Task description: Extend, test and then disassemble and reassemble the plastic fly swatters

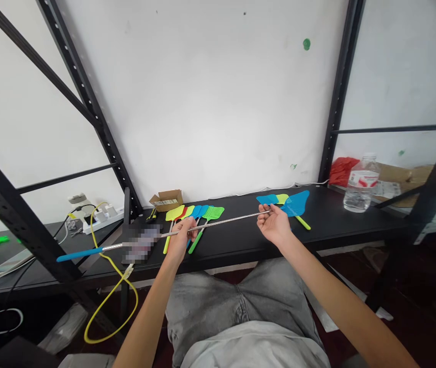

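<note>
A telescopic fly swatter spans the view, pulled out long, with a blue handle at the left, a thin metal rod and a blue mesh head at the right. My left hand is closed around the rod partway along. Close to the head, my right hand pinches the rod's far end between thumb and fingers. Several fly swatters with yellow, red, blue and green heads lie behind my left hand. Beyond my right hand are a blue head and a yellow-green one, partly covered.
The black table meets a white board at its back. A small cardboard box, a blurred phone-like object and a yellow cable are on the left. To the right stands a water bottle near a red bag. Black posts flank me.
</note>
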`<state>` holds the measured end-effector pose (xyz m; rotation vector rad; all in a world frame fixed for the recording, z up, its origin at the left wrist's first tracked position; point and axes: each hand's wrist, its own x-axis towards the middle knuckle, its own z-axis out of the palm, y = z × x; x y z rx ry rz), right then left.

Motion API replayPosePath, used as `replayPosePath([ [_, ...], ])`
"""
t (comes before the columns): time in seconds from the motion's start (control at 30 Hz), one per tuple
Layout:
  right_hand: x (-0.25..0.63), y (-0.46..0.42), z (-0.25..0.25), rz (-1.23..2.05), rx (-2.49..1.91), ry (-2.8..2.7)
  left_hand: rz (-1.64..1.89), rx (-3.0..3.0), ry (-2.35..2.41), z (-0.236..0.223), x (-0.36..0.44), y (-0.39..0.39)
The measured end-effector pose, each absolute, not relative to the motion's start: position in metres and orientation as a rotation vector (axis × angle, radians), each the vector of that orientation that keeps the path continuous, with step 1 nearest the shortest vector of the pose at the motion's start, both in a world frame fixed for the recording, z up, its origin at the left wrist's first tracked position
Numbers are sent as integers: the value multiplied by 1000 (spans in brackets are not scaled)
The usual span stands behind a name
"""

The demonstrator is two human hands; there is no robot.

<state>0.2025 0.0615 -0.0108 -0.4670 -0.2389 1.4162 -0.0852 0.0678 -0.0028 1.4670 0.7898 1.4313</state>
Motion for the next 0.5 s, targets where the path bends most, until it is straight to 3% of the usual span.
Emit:
replayPosePath([
  [0.5,245,55,8,1317,-290,-242,1490,1422,752,-9,-88,74],
])
